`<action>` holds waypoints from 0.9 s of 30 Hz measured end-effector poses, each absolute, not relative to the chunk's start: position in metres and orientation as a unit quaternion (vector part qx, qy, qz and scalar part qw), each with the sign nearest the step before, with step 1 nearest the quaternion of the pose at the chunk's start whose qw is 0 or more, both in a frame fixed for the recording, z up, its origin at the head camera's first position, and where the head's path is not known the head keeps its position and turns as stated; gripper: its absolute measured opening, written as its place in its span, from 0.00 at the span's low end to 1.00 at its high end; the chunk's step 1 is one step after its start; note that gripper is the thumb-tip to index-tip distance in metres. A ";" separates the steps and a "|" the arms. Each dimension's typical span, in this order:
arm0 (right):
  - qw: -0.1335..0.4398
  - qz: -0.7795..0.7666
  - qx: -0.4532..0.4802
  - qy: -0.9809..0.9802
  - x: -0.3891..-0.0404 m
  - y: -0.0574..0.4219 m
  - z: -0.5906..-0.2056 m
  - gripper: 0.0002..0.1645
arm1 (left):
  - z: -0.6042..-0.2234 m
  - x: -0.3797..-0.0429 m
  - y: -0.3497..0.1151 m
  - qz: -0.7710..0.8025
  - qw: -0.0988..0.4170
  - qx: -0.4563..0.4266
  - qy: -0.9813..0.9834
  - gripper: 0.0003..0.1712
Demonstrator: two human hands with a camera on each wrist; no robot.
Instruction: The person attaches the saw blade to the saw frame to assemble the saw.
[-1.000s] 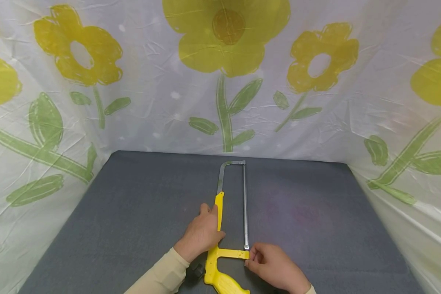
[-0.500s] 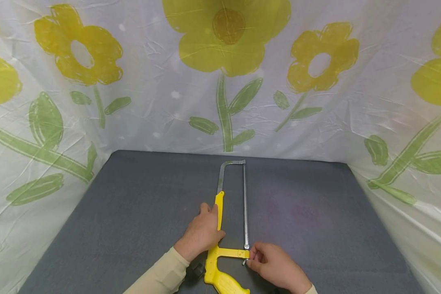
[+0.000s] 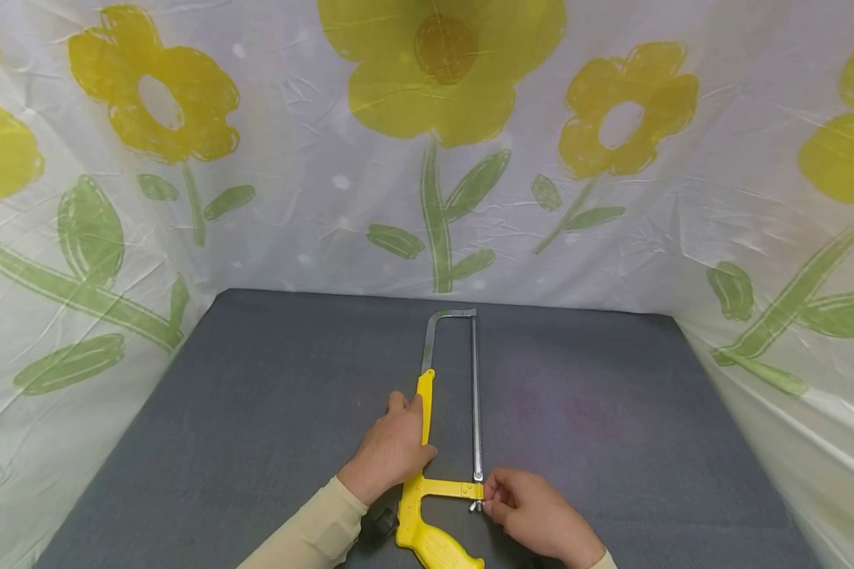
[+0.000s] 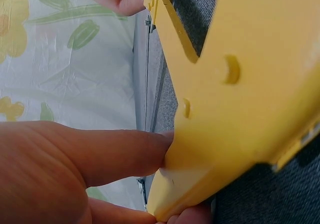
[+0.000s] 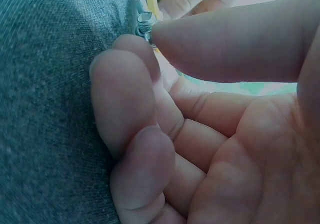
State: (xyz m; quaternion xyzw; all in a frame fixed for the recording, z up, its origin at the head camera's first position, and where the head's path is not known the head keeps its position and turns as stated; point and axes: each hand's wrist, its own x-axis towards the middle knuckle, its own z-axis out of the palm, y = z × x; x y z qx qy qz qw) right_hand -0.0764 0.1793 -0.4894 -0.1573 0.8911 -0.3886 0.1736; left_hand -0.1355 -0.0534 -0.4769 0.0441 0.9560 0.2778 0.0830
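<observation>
A hacksaw (image 3: 425, 407) with a yellow frame and handle lies on the dark table, its silver front end pointing away. Its blade (image 3: 476, 395) runs along the right side. My left hand (image 3: 387, 456) grips the yellow spine; in the left wrist view its thumb (image 4: 120, 151) presses the frame's edge while other fingers reach beneath. Beside the blade's near end, my right hand (image 3: 539, 518) pinches a small metal wing nut (image 3: 476, 506) just below the yellow crossarm. The right wrist view shows a threaded screw end (image 5: 145, 20) at the thumb tip, the other fingers curled over the cloth.
Dark grey cloth covers the table (image 3: 270, 379). A white curtain (image 3: 292, 197) printed with yellow flowers hangs behind and along both sides. Next to the left sleeve sits a small black object (image 3: 381, 523).
The right thumb and fingers have shifted slightly at the wing nut, which now shows more plainly below the crossarm. The left hand and hacksaw stay in place.
</observation>
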 end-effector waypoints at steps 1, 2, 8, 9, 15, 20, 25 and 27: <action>0.173 -0.388 -0.157 0.892 -0.076 0.179 -0.489 0.05 | -0.477 -0.135 -0.053 0.277 0.084 0.043 0.956 0.50; 0.173 -0.387 -0.157 0.892 -0.076 0.179 -0.489 0.05 | -0.478 -0.135 -0.053 0.278 0.085 0.043 0.956 0.50; 0.167 -0.387 -0.161 0.892 -0.076 0.179 -0.490 0.05 | -0.478 -0.136 -0.054 0.278 0.086 0.041 0.956 0.50; 0.167 -0.388 -0.162 0.892 -0.076 0.179 -0.491 0.06 | -0.478 -0.136 -0.054 0.278 0.086 0.041 0.956 0.50; 0.156 -0.390 -0.166 0.892 -0.077 0.179 -0.492 0.07 | -0.478 -0.136 -0.054 0.276 0.086 0.045 0.956 0.50; 0.150 -0.386 -0.163 0.895 -0.076 0.178 -0.491 0.04 | -0.476 -0.136 -0.054 0.270 0.088 0.048 0.958 0.50; 0.149 -0.383 -0.158 0.898 -0.075 0.177 -0.491 0.05 | -0.477 -0.136 -0.054 0.269 0.089 0.047 0.958 0.51; 0.151 -0.384 -0.157 0.897 -0.075 0.177 -0.491 0.04 | -0.477 -0.136 -0.054 0.268 0.090 0.045 0.958 0.51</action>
